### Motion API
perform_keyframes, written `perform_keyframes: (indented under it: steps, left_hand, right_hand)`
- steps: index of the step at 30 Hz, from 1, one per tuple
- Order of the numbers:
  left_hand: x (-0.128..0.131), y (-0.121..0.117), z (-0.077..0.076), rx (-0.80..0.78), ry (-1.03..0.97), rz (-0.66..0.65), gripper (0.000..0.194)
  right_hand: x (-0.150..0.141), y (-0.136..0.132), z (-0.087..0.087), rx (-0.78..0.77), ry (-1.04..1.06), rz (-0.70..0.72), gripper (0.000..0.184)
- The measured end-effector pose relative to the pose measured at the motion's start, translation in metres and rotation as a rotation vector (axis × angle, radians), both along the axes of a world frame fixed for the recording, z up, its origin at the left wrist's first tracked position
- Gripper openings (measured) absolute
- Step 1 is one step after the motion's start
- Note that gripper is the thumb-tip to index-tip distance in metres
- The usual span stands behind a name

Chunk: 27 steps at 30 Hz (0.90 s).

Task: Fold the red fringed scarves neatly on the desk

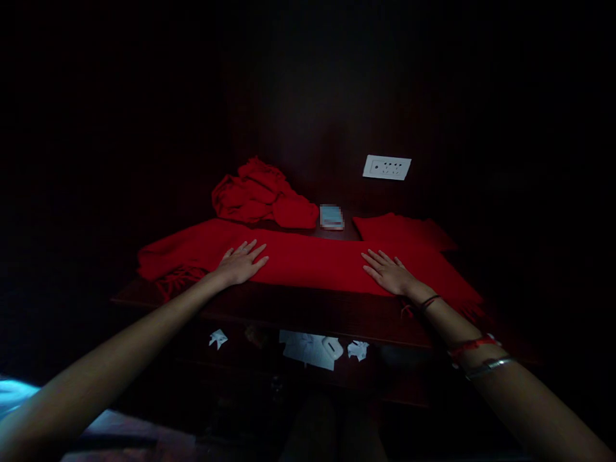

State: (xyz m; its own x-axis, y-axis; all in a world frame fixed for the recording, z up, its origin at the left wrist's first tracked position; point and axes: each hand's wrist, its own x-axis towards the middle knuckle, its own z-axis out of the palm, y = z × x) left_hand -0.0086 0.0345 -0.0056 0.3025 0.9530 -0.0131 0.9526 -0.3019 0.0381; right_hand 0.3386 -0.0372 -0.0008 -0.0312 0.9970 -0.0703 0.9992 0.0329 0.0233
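A long red scarf (308, 260) with fringed ends lies spread across a dark wooden table. My left hand (240, 263) rests flat on its left part, fingers apart. On the right part, my right hand (387, 273) lies open and flat, with bracelets on the wrist and forearm. Neither hand grips the cloth. Behind the left side sits a crumpled heap of red cloth (262, 196). Another piece of red cloth (404, 231) lies flatter at the back right, partly merging with the scarf in the dim light.
A small blurred light-blue item (332, 217) lies behind the scarf. A white socket panel (387, 167) is on the dark wall. Below the table's front edge (317, 314) are a paper sheet (303, 346), a white object (332, 348) and crumpled paper pieces (357, 350). Surroundings are very dark.
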Motion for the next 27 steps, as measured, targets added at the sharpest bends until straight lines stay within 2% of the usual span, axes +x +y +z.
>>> perform_keyframes:
  steps: [2, 4, 6, 9, 11, 14, 18, 27]
  left_hand:
    - [-0.004, -0.004, 0.002, 0.01, 0.005, 0.048, 0.057]
    - [0.004, -0.01, 0.005, 0.03, -0.02, -0.011, 0.058]
    - [0.017, -0.017, 0.01, 0.024, -0.056, -0.23, 0.057]
    - [0.024, -0.024, 0.019, 0.006, -0.092, -0.614, 0.054]
    - [0.016, -0.024, 0.023, 0.038, -0.104, -0.745, 0.045]
    - [-0.001, -0.02, 0.024, 0.107, -0.102, -0.783, 0.034]
    - [-0.014, -0.018, 0.023, 0.175, -0.05, -0.776, 0.029]
    - [-0.013, -0.021, 0.042, 0.172, 0.19, -0.794, 0.038]
  right_hand:
    - [-0.007, 0.004, 0.005, -0.029, 0.012, -0.02, 0.052]
    - [-0.022, 0.008, 0.012, 0.012, 0.047, -0.006, 0.052]
    - [-0.045, 0.007, 0.02, 0.129, 0.113, 0.126, 0.052]
    - [-0.079, 0.0, 0.023, 0.228, 0.221, 0.516, 0.047]
    - [-0.094, -0.006, 0.02, 0.237, 0.234, 0.668, 0.038]
    - [-0.101, -0.008, 0.015, 0.266, 0.171, 0.712, 0.029]
    - [-0.101, -0.005, 0.016, 0.268, 0.08, 0.711, 0.026]
    - [-0.104, -0.011, 0.017, 0.284, 0.027, 0.688, 0.03]
